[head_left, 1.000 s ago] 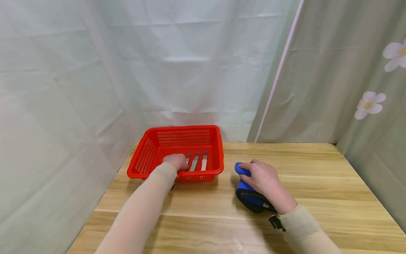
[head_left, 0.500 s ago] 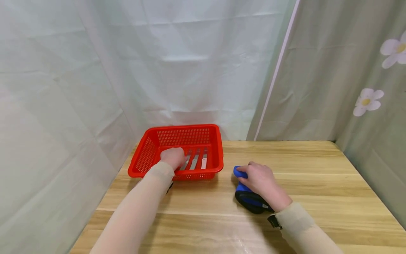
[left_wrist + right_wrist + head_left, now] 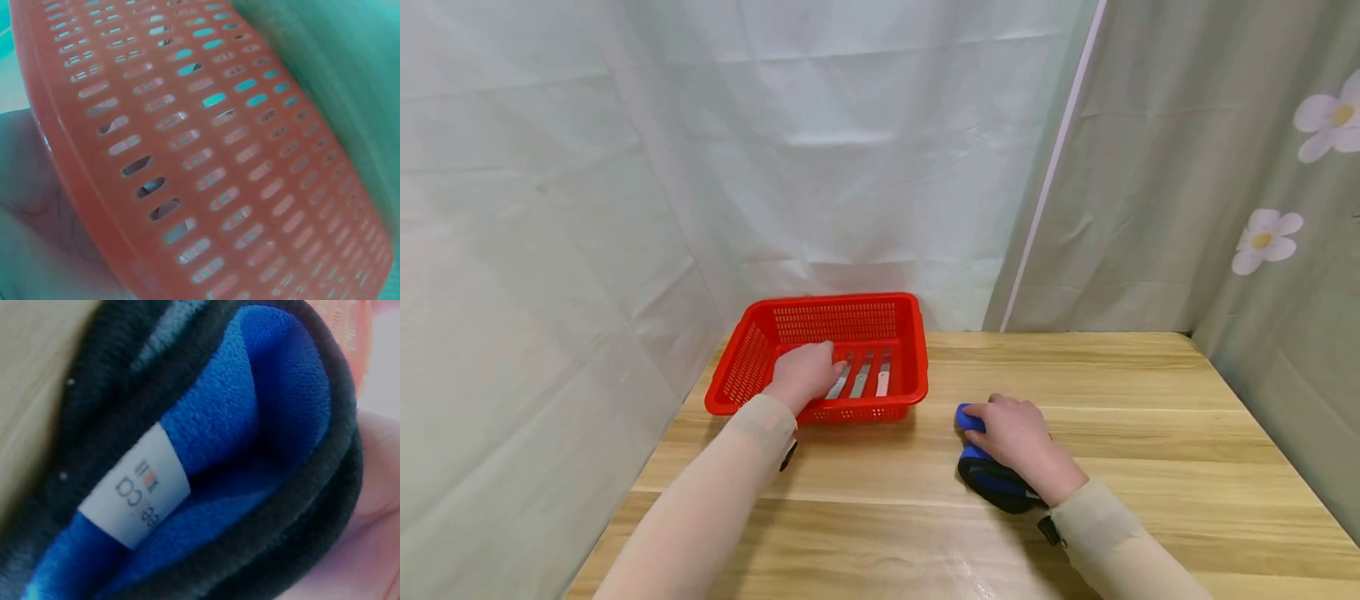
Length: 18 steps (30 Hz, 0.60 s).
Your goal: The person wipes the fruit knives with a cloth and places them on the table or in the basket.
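My left hand is low inside the red plastic basket, left of a row of slim utensils. The row has a pale pinkish utensil, a grey one and another grey-handled one nearest the hand. Its thumb stands apart from the fingers, whose tips are hidden. Over the table, my right hand pinches the blue end of a soft blue fabric item. In the right wrist view that item shows a black-edged opening and a white tag inside; its kind is unclear.
The basket's slotted wall fills most of the left wrist view. A pale wooden table lies beneath everything. Whitish curtains close off the back and left, and a grey flowered curtain hangs at the right.
My left hand has shifted left and slightly up, uncovering more of the nearest grey-handled utensil. My right hand, still holding the blue fabric item, has moved slightly toward me.
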Each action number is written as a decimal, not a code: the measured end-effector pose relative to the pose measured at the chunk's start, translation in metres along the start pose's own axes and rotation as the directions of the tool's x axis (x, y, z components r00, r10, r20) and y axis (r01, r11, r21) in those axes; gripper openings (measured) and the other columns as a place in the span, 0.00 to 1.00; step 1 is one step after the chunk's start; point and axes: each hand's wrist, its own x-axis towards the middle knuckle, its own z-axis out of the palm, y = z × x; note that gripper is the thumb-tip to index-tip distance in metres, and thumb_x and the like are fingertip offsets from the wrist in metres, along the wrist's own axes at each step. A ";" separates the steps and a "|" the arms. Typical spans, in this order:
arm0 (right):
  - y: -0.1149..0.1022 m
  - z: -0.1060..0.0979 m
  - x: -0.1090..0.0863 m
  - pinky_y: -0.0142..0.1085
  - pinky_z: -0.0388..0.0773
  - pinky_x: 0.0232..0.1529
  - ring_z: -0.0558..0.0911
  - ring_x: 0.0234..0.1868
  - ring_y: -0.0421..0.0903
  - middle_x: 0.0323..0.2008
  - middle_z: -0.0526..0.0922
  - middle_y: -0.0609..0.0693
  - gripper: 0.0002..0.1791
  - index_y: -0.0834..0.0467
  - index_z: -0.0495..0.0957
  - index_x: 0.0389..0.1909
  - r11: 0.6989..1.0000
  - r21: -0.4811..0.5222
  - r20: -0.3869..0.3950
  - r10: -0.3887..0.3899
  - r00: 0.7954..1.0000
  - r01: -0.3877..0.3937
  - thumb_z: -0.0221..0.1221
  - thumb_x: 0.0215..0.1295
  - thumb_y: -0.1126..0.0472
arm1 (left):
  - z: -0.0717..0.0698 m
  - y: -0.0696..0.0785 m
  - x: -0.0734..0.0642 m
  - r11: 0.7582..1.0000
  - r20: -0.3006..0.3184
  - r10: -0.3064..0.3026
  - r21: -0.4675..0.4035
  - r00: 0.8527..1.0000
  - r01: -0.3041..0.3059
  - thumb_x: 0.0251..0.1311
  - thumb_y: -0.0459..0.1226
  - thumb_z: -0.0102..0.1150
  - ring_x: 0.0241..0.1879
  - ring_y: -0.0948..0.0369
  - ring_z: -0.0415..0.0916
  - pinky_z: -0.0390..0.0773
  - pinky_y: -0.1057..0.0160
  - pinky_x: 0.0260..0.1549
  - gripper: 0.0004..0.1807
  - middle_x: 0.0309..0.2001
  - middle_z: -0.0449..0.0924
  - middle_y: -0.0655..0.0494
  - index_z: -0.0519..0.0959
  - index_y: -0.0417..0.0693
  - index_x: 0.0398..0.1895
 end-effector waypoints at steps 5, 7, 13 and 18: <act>0.001 0.002 -0.002 0.54 0.84 0.38 0.85 0.37 0.56 0.39 0.83 0.57 0.22 0.52 0.89 0.62 1.000 -0.015 0.020 0.001 1.000 -0.001 0.75 0.71 0.49 | 0.004 0.001 -0.007 0.999 -0.013 0.043 0.007 0.999 -0.043 0.77 0.50 0.67 0.35 0.53 0.81 0.87 0.50 0.43 0.23 0.39 0.85 0.49 0.81 0.42 0.61; 0.002 0.002 -0.004 0.55 0.85 0.40 0.84 0.40 0.57 0.42 0.83 0.58 0.24 0.52 0.88 0.64 1.000 -0.006 0.037 0.006 0.999 -0.006 0.74 0.73 0.47 | 0.003 0.003 -0.011 0.998 -0.026 0.058 0.014 0.998 -0.058 0.78 0.51 0.65 0.40 0.51 0.82 0.87 0.48 0.47 0.25 0.46 0.85 0.46 0.80 0.41 0.64; 0.007 -0.003 -0.009 0.67 0.79 0.61 0.80 0.64 0.69 0.66 0.80 0.67 0.34 0.55 0.81 0.72 0.996 0.074 0.052 0.042 0.998 -0.046 0.68 0.76 0.39 | -0.001 0.010 -0.027 0.994 -0.092 0.108 0.003 0.990 -0.108 0.79 0.52 0.64 0.53 0.46 0.81 0.85 0.43 0.57 0.30 0.62 0.80 0.40 0.78 0.40 0.71; 0.008 -0.013 -0.015 0.70 0.73 0.68 0.74 0.73 0.71 0.75 0.74 0.68 0.38 0.57 0.76 0.77 0.995 0.091 -0.018 0.037 0.999 -0.035 0.64 0.78 0.38 | 0.000 0.014 -0.047 0.985 -0.168 0.171 0.050 0.971 -0.164 0.79 0.56 0.62 0.68 0.42 0.75 0.71 0.32 0.68 0.32 0.71 0.77 0.41 0.79 0.47 0.74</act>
